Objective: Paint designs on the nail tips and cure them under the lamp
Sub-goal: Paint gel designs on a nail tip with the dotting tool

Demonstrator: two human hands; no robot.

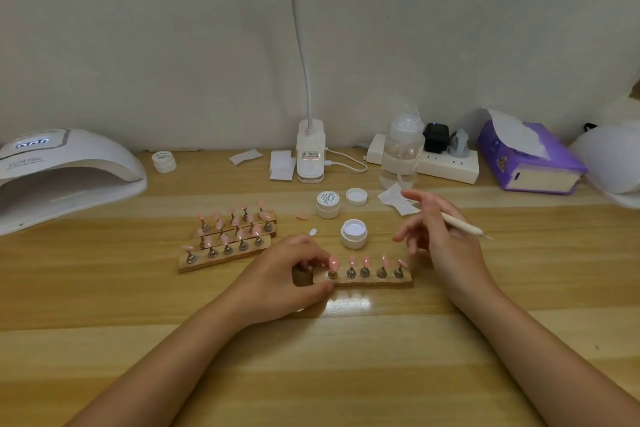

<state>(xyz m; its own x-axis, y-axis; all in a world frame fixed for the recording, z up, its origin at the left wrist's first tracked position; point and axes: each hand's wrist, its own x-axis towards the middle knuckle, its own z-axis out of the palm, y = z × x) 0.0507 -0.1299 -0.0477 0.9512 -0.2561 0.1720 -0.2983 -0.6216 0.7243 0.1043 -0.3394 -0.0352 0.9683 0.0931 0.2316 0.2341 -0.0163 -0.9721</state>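
Note:
A wooden holder strip [372, 280] with several pink nail tips on metal stands lies in front of me. My left hand [289, 274] grips its left end between thumb and fingers. My right hand [440, 236] hovers above the strip's right end and holds a thin white brush pen [462, 224] that points to the right. An open white gel jar [353, 234] stands just behind the strip. The white curing lamp [59, 177] sits at the far left with its display lit.
Three more holder strips [228, 236] with pink tips lie left of centre. A closed jar [328, 204], a loose lid [356, 196], a pump bottle [401, 156], a desk lamp base [310, 156], a power strip [446, 165] and a purple tissue box [530, 159] line the back.

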